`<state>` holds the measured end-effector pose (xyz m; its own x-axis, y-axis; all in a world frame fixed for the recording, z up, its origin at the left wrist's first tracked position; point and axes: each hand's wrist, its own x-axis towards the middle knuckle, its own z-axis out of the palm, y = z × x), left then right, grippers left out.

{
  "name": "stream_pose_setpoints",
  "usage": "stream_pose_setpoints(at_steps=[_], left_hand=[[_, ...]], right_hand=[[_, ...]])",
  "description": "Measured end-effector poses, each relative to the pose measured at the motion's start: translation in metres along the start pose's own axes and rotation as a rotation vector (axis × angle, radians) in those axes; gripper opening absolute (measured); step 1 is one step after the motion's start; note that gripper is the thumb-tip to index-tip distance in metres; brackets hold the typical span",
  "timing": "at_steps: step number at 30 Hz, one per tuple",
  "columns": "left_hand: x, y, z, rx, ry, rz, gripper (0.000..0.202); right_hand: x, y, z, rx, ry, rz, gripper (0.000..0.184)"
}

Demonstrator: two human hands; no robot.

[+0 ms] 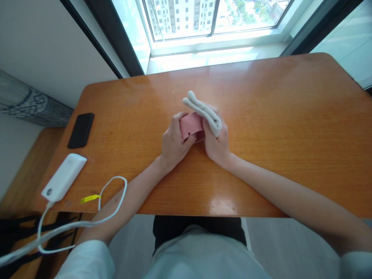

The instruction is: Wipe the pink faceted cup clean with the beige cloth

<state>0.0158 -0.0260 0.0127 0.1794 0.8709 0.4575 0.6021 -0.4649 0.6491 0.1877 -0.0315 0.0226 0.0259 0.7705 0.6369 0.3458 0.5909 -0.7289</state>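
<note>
Both my hands rest close together on the orange wooden table [276, 116], near its middle. My left hand [174, 141] grips a folded pink fabric piece [191, 126], its fingers curled over the near edge. My right hand [216, 143] holds a soft white folded cloth [202, 113], possibly a sock, which lies across the top of my palm and fingers. The pink fabric's right end disappears behind my right hand and the white cloth. Its dark underside shows only slightly.
A black phone [80, 130] and a white power bank [64, 177] lie at the table's left side. A white cable [112, 190] loops over my left forearm, near a yellow tag [90, 198]. A large window stands beyond the table's far edge.
</note>
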Motion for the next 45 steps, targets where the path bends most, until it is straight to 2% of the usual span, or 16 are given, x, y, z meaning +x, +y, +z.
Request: stream_pose_setpoints(at_steps=[2, 3, 6, 8, 12, 14, 18, 20, 24, 26, 30, 32, 37, 38, 43, 45], left_hand=[[0.000, 0.002, 0.000, 0.005, 0.009, 0.005, 0.056], [0.000, 0.002, -0.001, 0.001, 0.008, 0.005, 0.056], [-0.003, 0.000, -0.001, -0.013, 0.000, -0.005, 0.056], [-0.003, -0.001, -0.002, -0.008, -0.002, -0.014, 0.053], [-0.001, 0.000, 0.000, 0.023, 0.018, 0.021, 0.053], [0.000, 0.000, 0.000, 0.014, 0.023, 0.036, 0.052], [-0.003, -0.005, 0.001, -0.036, 0.025, 0.027, 0.052], [-0.004, -0.006, 0.001, -0.028, 0.027, 0.005, 0.049], [-0.001, -0.002, 0.001, 0.008, 0.035, 0.026, 0.052], [0.000, -0.001, 0.001, 0.004, 0.037, 0.041, 0.052], [-0.001, -0.003, 0.000, -0.006, 0.035, 0.024, 0.052], [-0.002, -0.003, 0.000, -0.002, 0.028, 0.011, 0.052], [0.000, -0.002, 0.001, -0.001, 0.037, 0.023, 0.053], [0.000, -0.003, 0.002, 0.001, 0.036, 0.025, 0.053], [-0.002, -0.013, 0.007, 0.026, 0.004, 0.018, 0.037], [-0.002, -0.012, 0.006, 0.025, 0.007, 0.009, 0.039]], right_hand=[[0.002, 0.002, 0.001, 0.052, 0.024, 0.061, 0.045], [0.001, 0.002, 0.000, 0.053, 0.018, 0.042, 0.045], [-0.002, -0.002, -0.004, -0.035, -0.053, -0.124, 0.044], [-0.002, -0.004, -0.006, -0.074, -0.091, -0.183, 0.044], [0.002, 0.001, -0.004, 0.003, -0.038, -0.012, 0.044], [0.002, 0.001, -0.003, -0.004, -0.019, 0.024, 0.046], [-0.004, -0.006, -0.005, -0.106, -0.088, -0.175, 0.046], [-0.005, -0.007, -0.005, -0.104, -0.115, -0.207, 0.045], [-0.001, 0.000, -0.002, 0.024, -0.034, 0.042, 0.046], [0.001, 0.003, -0.001, 0.030, -0.026, 0.081, 0.048], [-0.001, 0.000, -0.006, -0.084, -0.094, -0.145, 0.049], [-0.001, -0.001, -0.008, -0.117, -0.138, -0.209, 0.049], [0.002, 0.002, -0.005, -0.007, -0.054, 0.011, 0.048], [0.002, 0.001, -0.005, -0.008, -0.042, 0.012, 0.049], [-0.006, -0.007, -0.006, -0.146, -0.165, -0.246, 0.048], [-0.005, -0.005, -0.005, -0.140, -0.163, -0.217, 0.047]])
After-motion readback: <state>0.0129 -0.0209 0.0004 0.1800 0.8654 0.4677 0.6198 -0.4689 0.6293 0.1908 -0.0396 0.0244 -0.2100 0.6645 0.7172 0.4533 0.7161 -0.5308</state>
